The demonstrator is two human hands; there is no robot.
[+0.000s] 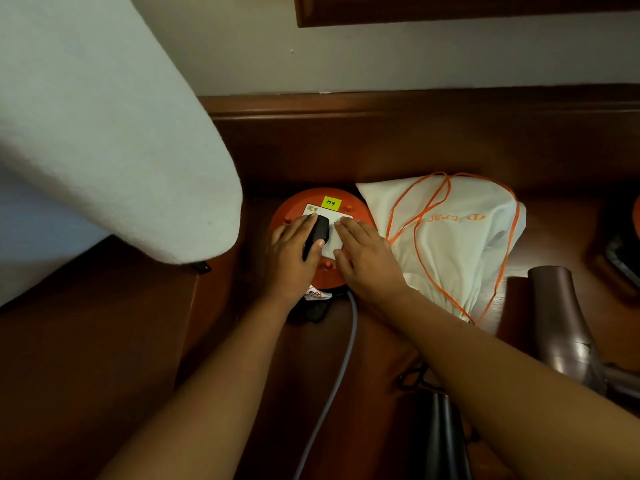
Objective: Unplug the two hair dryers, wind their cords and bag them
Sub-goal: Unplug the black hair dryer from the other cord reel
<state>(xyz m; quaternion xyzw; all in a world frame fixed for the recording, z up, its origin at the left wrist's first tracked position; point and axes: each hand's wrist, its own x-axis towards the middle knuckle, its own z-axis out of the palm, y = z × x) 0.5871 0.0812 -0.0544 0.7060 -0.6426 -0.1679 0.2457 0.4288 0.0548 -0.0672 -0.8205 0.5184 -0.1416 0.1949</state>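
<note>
The left hand is wrapped round a black plug seated in the white socket plate on the orange reel, thumb one side, fingers the other. The right hand lies flat and open on the plate beside it, likely bracing the reel.

The plug looks hard and chunky, so gripping its body beats yanking the cord, and it'll probably want a firm straight pull. Both dryers sit lower right: the bronze dryer near the white bag, the dark dryer cut off by the frame edge. Can't tell which dryer this plug belongs to, cords are mostly hidden under the arms.
</note>
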